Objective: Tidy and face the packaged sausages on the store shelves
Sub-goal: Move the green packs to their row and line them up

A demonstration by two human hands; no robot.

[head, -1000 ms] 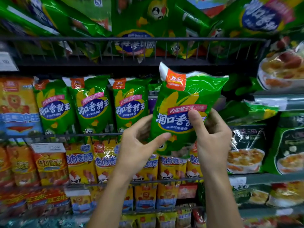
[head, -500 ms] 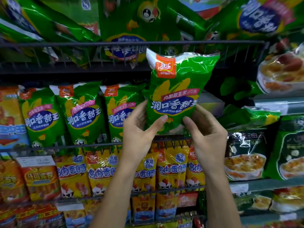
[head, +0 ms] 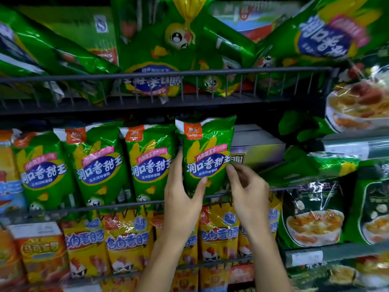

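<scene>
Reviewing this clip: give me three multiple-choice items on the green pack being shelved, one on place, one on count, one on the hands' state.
1. Where is the held green pack?
A. right end of the green row
B. top shelf
C. among the yellow packs

2. How many green packs stand upright in that middle row, held one included?
A. two
B. four
C. six

3. Which hand grips the pack?
A. left hand
B. right hand
C. neither

Key: 1 A, a grey box sits to its right. 2 B, three neighbours plus it. 3 A, thumb across the front; the right only touches its edge.
</scene>
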